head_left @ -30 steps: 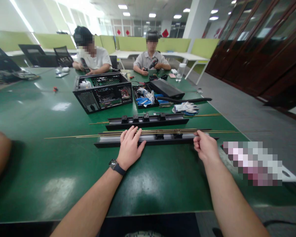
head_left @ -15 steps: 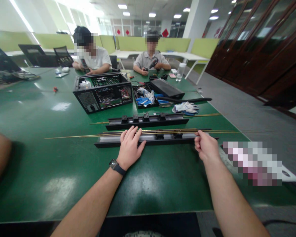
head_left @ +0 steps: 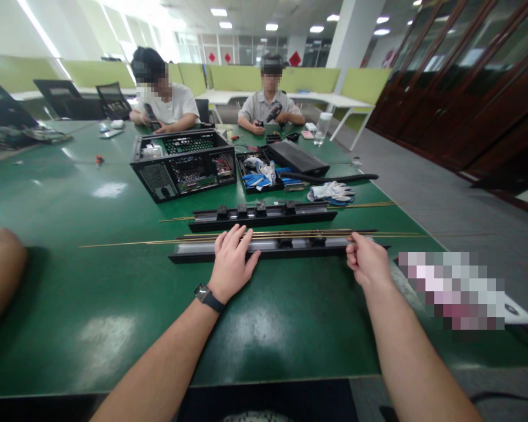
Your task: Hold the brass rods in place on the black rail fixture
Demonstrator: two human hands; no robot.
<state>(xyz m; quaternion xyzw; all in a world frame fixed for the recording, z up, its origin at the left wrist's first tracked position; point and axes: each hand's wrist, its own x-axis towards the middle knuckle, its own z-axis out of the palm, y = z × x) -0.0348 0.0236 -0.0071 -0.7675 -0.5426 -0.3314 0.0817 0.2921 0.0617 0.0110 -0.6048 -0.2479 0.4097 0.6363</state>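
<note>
My left hand (head_left: 232, 261), with a dark watch (head_left: 207, 296) on the wrist, lies with fingers spread across the left part of a long black channel rail (head_left: 193, 257). Its fingertips rest over thin brass-coloured rods (head_left: 127, 243) that run along the rail and stick out past both ends. At the right end, my right hand (head_left: 366, 255) is closed, thumb and forefinger pinching at a rod; how many it grips is hidden. Between the hands, black blocks (head_left: 285, 239) sit in the rail. Just behind it lies a second black rail (head_left: 264, 221), with several blocks and more rods.
An open black computer case (head_left: 182, 170) stands behind the rails, beside a tray (head_left: 259, 187) with gloves. More gloves (head_left: 332, 191) lie to its right. A blurred-out white item (head_left: 517, 309) is at my right. Two people sit opposite; another person's arm (head_left: 0, 269) is at far left.
My hands and the rails stay nearly as they were. The rods appear shifted very slightly to the right. The other person's arm at far left has moved a little inward.
</note>
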